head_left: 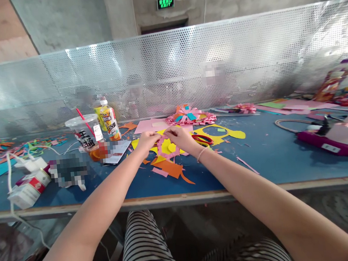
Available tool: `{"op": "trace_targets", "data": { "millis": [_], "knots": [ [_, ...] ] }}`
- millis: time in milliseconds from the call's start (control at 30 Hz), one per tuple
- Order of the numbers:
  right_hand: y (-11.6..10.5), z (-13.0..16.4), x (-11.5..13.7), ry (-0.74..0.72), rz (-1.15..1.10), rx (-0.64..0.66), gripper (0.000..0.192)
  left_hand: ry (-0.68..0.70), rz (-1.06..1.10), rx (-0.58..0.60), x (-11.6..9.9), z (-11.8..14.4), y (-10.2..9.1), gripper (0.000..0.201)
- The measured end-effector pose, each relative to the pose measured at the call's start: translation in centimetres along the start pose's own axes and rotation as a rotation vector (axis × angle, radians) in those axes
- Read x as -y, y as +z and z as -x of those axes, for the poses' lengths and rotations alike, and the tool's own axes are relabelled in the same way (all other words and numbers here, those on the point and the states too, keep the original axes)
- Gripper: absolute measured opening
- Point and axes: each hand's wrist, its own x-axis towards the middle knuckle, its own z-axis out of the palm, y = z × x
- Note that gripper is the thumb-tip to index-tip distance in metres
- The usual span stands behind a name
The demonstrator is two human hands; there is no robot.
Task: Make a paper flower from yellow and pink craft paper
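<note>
A pink paper strip with a notched edge [160,151] hangs in a loop between my two hands. My left hand [149,141] pinches it at the top left, fingers closed. Close beside it, my right hand [181,138] is closed on the same strip with bent fingers. Underneath lies yellow cut paper [172,148]. Scissors with red handles [204,140] rest just right of my right hand, partly covered by it. Orange paper [172,168] and a small pink piece [160,172] lie nearer the table edge. My fingers hide the strip's upper ends.
Behind my hands sits a layered pink paper flower [186,115]. To the left stand a plastic cup with a red straw [85,133], a juice bottle [111,122] and a white box [32,188]. A purple power strip [325,142] lies right. A perforated metal screen [161,62] closes the back.
</note>
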Motion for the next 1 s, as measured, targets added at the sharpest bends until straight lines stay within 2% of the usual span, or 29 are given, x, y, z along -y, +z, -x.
{"op": "trace_targets", "data": {
  "millis": [100, 200, 300, 533, 733, 1000],
  "knots": [
    [0.0, -0.1, 0.0, 0.009, -0.027, -0.016, 0.014, -0.014, 0.06, 0.061, -0.2, 0.1, -0.1, 0.009],
    [-0.1, -0.2, 0.0, 0.01, -0.087, -0.029, 0.013, -0.089, 0.159, 0.14, -0.2, 0.1, -0.3, 0.011],
    [-0.2, -0.3, 0.0, 0.031, -0.156, -0.028, 0.014, -0.141, 0.227, 0.17, -0.1, -0.3, -0.6, 0.009],
    [-0.2, -0.4, -0.1, 0.122, -0.355, -0.004, 0.014, -0.154, 0.276, 0.294, 0.2, -0.6, -1.1, 0.008],
    [-0.1, -0.6, -0.5, 0.173, -0.429, -0.008, 0.016, -0.058, 0.2, 0.308, 0.2, -0.5, -1.1, 0.015],
    [0.0, -0.4, -0.3, 0.164, -0.386, 0.0, 0.014, -0.025, 0.164, 0.291, 1.0, -1.0, -0.8, 0.016]
  ]
}}
